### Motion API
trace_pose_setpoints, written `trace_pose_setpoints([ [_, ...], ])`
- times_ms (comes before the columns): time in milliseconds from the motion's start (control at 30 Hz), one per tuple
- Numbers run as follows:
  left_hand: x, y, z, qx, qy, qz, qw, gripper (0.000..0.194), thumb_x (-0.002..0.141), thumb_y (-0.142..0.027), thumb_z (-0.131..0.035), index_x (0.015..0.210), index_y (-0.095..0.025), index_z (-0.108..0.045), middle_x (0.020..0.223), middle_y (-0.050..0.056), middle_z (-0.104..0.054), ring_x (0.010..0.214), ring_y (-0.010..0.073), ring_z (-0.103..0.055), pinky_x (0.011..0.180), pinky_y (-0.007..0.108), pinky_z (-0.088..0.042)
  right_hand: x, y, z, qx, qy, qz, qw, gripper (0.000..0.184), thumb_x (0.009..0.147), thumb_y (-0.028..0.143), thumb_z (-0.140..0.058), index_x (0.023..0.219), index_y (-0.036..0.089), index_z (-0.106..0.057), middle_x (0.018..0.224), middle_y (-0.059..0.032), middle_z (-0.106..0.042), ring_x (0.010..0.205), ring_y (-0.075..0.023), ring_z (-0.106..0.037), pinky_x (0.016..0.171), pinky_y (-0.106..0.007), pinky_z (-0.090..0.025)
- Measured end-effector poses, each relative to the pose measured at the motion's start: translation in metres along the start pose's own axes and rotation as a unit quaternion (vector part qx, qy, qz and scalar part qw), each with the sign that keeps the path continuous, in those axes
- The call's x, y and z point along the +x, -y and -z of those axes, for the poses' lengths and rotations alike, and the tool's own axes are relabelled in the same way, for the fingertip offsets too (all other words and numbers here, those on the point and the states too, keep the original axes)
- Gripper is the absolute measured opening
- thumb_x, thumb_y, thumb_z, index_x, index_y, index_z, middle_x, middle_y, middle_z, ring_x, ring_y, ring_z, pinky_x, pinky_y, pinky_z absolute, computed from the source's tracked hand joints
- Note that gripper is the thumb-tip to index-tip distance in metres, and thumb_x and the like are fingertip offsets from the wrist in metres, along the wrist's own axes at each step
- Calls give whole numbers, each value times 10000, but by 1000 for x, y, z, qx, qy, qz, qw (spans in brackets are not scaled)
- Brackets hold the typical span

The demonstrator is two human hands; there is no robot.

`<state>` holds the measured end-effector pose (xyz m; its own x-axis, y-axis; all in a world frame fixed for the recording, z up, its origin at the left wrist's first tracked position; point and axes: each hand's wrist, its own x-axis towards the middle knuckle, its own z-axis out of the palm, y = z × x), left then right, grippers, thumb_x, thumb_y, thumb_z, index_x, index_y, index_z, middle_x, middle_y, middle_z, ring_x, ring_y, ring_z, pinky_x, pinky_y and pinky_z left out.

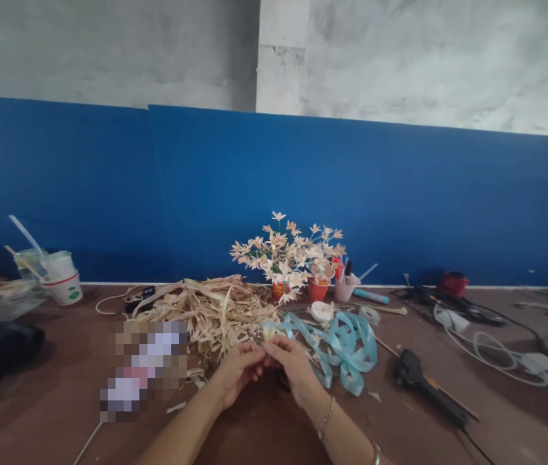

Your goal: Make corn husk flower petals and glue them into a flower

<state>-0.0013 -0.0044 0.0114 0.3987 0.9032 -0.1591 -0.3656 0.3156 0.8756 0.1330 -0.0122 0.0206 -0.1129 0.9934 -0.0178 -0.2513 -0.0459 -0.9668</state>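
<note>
My left hand (pixel 240 369) and my right hand (pixel 291 363) meet above the near part of the table, thumbs and forefingers pinched together. What they hold between the fingertips is too small to make out. A pale husk-like piece (pixel 269 330) shows just beyond the fingertips; I cannot tell whether it is held. A heap of dry husk strips (pixel 206 313) lies behind and left of my left hand. Light blue ribbon (pixel 355 342) lies in loose loops right of my right hand. Behind it all stands a bunch of pale handmade flowers (pixel 286 255) in a red pot (pixel 280 290).
A black glue gun (pixel 424 384) with its cord lies on the brown table (pixel 123 445) at right. Further back are an orange cup (pixel 318 289), a cup of pens (pixel 344 289) and white cables (pixel 487 352). A white cup (pixel 63 289) stands at left. A blue partition (pixel 400 200) borders the table.
</note>
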Motion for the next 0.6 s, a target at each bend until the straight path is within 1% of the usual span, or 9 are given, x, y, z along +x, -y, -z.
trace_pose_setpoints([
  [133,1,1,1,-6,-4,6,1000,190,628,-274,-731,632,-126,-613,593,0,-603,452,38,-465,435,151,-301,-1,1,0,2,-1,0,1000,324,598,428,-730,599,147,-569,495,28,-563,472,-88,-460,514,-219,-338],
  [300,1,1,2,-32,17,1,999,175,648,-260,-721,627,-116,-625,593,6,-597,472,40,-475,440,145,-310,0,0,1,16,17,3,1000,298,620,392,-725,602,137,-571,497,24,-566,466,-75,-437,499,-206,-308],
  [367,1,0,2,-43,22,1,999,175,651,-262,-724,639,-111,-637,595,8,-597,473,37,-471,442,144,-313,1,-1,2,17,20,2,1000,297,625,391,-722,604,135,-575,503,22,-565,467,-76,-439,500,-207,-310],
  [500,1,-1,2,-40,23,4,999,195,634,-269,-747,624,-110,-635,591,3,-587,469,31,-455,442,142,-312,-1,1,1,18,17,-9,1000,309,598,414,-734,633,136,-603,526,16,-576,495,-94,-482,525,-220,-350],
  [600,2,-1,2,-31,20,-5,999,204,632,-275,-748,617,-115,-622,586,-2,-579,464,31,-449,437,140,-312,-1,3,2,-6,12,-2,1000,310,611,430,-716,632,135,-624,530,11,-577,496,-91,-476,510,-217,-347],
])
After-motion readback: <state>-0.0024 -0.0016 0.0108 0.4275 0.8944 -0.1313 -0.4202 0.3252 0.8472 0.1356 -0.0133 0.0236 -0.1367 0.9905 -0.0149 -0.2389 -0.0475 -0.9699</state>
